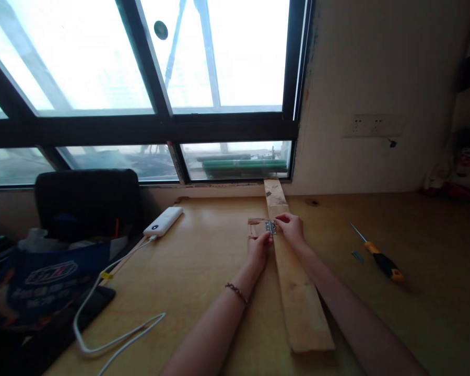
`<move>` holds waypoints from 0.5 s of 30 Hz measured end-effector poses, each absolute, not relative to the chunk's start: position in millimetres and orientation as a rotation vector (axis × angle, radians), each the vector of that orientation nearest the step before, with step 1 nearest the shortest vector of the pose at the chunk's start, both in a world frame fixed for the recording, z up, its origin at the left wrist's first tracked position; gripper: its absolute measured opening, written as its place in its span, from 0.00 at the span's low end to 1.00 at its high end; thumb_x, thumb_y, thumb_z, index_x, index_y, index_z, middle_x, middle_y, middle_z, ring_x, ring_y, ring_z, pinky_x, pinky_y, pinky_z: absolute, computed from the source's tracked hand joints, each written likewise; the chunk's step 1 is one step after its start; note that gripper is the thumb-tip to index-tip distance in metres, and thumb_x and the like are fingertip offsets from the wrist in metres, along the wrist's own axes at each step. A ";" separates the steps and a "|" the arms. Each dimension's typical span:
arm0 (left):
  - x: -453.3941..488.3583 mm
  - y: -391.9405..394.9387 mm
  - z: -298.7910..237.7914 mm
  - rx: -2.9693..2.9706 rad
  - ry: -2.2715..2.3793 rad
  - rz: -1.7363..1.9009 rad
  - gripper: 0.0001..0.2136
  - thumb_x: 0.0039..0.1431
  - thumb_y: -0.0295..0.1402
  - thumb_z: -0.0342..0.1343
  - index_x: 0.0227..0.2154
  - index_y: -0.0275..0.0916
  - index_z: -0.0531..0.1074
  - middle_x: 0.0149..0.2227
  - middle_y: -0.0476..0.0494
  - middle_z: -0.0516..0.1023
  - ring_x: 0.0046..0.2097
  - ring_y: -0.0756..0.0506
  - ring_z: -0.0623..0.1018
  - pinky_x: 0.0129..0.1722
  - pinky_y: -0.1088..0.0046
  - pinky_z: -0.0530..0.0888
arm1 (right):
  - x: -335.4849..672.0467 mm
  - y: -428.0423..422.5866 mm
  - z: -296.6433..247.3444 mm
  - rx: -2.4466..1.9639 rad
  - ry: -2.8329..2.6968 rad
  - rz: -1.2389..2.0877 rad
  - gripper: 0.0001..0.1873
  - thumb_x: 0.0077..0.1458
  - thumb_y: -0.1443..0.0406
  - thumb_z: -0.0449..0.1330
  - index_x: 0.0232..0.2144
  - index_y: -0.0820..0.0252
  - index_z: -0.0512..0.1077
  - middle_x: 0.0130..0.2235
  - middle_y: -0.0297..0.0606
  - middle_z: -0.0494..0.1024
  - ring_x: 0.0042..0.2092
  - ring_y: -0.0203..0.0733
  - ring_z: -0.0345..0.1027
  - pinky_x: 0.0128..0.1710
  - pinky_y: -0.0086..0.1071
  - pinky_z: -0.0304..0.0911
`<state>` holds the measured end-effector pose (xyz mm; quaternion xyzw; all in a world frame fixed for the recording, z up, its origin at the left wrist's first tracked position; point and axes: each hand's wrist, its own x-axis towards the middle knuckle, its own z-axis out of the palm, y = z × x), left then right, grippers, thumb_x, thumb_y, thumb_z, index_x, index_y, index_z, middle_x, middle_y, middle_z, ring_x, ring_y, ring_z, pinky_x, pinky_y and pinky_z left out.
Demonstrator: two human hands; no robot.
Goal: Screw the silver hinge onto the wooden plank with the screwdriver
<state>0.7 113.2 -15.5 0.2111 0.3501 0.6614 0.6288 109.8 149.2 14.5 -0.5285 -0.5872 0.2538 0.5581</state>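
Note:
A long wooden plank (297, 292) lies lengthwise on the desk (203, 271), running from near me to the window sill. A small metal hinge (270, 227) sits where a short wooden block (255, 224) meets the plank's left edge. My left hand (258, 248) rests on the block with its fingertips closed against the hinge. My right hand (292, 227) lies on top of the plank, its fingers pinching the hinge from the right side.
A yellow-and-black screwdriver (379, 257) and a small screw packet (356, 255) lie to the right. A white power bank (163, 221) with its cable (113, 339) sits left, beside a dark bag (50, 282) and a black chair back (88, 201). A window lies ahead.

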 end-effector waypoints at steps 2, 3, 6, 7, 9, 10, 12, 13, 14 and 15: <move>0.5 113.6 -16.1 0.480 0.810 1.512 0.10 0.35 0.25 0.62 0.25 0.31 0.70 0.21 0.49 0.73 0.18 0.56 0.68 0.20 0.81 0.66 | 110.5 146.7 15.9 -1.256 -1.401 0.573 0.09 0.40 0.61 0.60 0.24 0.61 0.74 0.27 0.38 0.78 0.30 0.41 0.71 0.32 0.31 0.65; 0.4 113.7 -16.3 0.481 0.811 1.507 0.10 0.35 0.25 0.61 0.25 0.31 0.70 0.21 0.49 0.73 0.18 0.55 0.68 0.20 0.81 0.66 | 110.1 145.4 17.2 -1.256 -1.408 0.562 0.09 0.40 0.61 0.60 0.24 0.61 0.74 0.27 0.37 0.78 0.30 0.40 0.71 0.33 0.31 0.65; 0.0 113.9 -16.8 0.470 0.795 1.510 0.10 0.36 0.25 0.61 0.26 0.31 0.71 0.22 0.48 0.73 0.19 0.55 0.69 0.21 0.81 0.67 | 108.0 142.5 20.2 -1.252 -1.431 0.570 0.08 0.40 0.62 0.60 0.25 0.60 0.74 0.28 0.37 0.78 0.30 0.40 0.71 0.32 0.31 0.65; -0.2 114.0 -16.7 0.461 0.789 1.512 0.10 0.36 0.25 0.61 0.26 0.31 0.71 0.22 0.48 0.73 0.19 0.55 0.69 0.21 0.81 0.67 | 107.3 141.9 20.5 -1.247 -1.450 0.581 0.08 0.40 0.63 0.60 0.25 0.60 0.74 0.28 0.36 0.78 0.29 0.39 0.71 0.32 0.30 0.65; -0.3 114.1 -16.3 0.446 0.778 1.515 0.11 0.35 0.24 0.62 0.27 0.31 0.71 0.22 0.49 0.73 0.20 0.56 0.69 0.21 0.81 0.67 | 106.2 141.3 20.7 -1.247 -1.488 0.588 0.08 0.41 0.63 0.59 0.26 0.60 0.74 0.27 0.35 0.78 0.28 0.39 0.71 0.31 0.30 0.65; -0.4 114.0 -15.9 0.443 0.777 1.514 0.11 0.35 0.23 0.62 0.27 0.31 0.71 0.22 0.49 0.74 0.20 0.56 0.69 0.21 0.81 0.67 | 105.9 141.1 20.8 -1.252 -1.501 0.582 0.07 0.41 0.64 0.59 0.26 0.60 0.74 0.26 0.35 0.78 0.28 0.38 0.70 0.30 0.29 0.64; -0.2 113.6 -14.9 0.447 0.783 1.508 0.10 0.35 0.23 0.62 0.26 0.31 0.71 0.22 0.49 0.74 0.20 0.55 0.70 0.21 0.81 0.67 | 105.6 140.8 21.3 -1.266 -1.512 0.552 0.07 0.42 0.64 0.58 0.26 0.60 0.74 0.26 0.35 0.77 0.28 0.38 0.70 0.29 0.29 0.64; -0.1 113.3 -14.5 0.454 0.789 1.505 0.10 0.35 0.23 0.62 0.26 0.31 0.71 0.22 0.49 0.74 0.20 0.55 0.70 0.21 0.81 0.67 | 105.5 140.6 21.7 -1.269 -1.512 0.531 0.07 0.42 0.64 0.57 0.26 0.60 0.74 0.26 0.35 0.77 0.28 0.38 0.70 0.29 0.29 0.64; 0.0 113.0 -14.2 0.462 0.798 1.502 0.10 0.36 0.24 0.62 0.26 0.31 0.71 0.22 0.49 0.74 0.20 0.55 0.70 0.21 0.81 0.67 | 105.4 140.4 22.2 -1.267 -1.514 0.508 0.08 0.42 0.65 0.57 0.26 0.60 0.74 0.28 0.36 0.77 0.28 0.37 0.69 0.29 0.29 0.64; 0.2 112.7 -14.1 0.471 0.806 1.500 0.10 0.36 0.24 0.62 0.26 0.31 0.71 0.22 0.48 0.74 0.20 0.55 0.69 0.21 0.81 0.67 | 105.3 140.1 22.7 -1.262 -1.518 0.487 0.08 0.42 0.65 0.56 0.26 0.61 0.73 0.29 0.37 0.77 0.28 0.37 0.69 0.28 0.28 0.64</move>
